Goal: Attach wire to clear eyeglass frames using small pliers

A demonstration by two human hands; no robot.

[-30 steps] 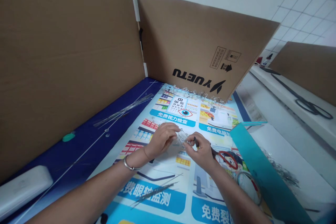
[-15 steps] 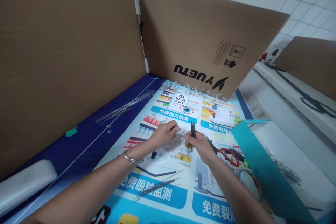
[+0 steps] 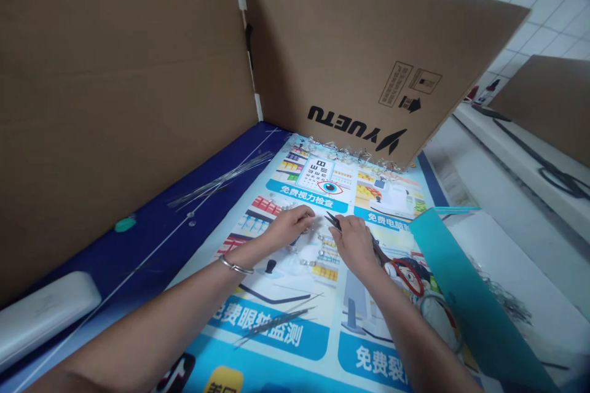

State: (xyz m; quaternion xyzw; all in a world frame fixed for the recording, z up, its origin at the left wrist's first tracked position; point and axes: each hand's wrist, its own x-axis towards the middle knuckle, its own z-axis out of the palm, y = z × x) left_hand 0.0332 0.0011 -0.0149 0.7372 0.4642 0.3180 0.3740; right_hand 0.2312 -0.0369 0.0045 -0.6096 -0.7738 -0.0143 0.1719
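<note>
My left hand (image 3: pixel 289 226), a metal bangle (image 3: pixel 236 267) on its wrist, has its fingers pinched together over a small piece of clear beads on thin wire (image 3: pixel 310 238). My right hand (image 3: pixel 354 245) grips small black pliers (image 3: pixel 332 221), whose tips point up and left toward that beadwork, a short gap from my left fingers. Both hands rest just above a printed poster (image 3: pixel 295 295) with an eye chart. More beaded wire lies on it below my hands (image 3: pixel 295 264).
Tall cardboard panels (image 3: pixel 350 55) stand behind and left. Loose wires (image 3: pixel 221 187) lie on a blue mat, thin rods (image 3: pixel 276 325) on the poster, and beaded strands (image 3: pixel 353 153) along the panel. At right are a teal plastic sheet (image 3: pixel 465 295) and a tape roll (image 3: pixel 436 319).
The pliers have tilted from upright to pointing up and left. My right hand has shifted slightly right, and the whole view has moved a little as my head turned.
</note>
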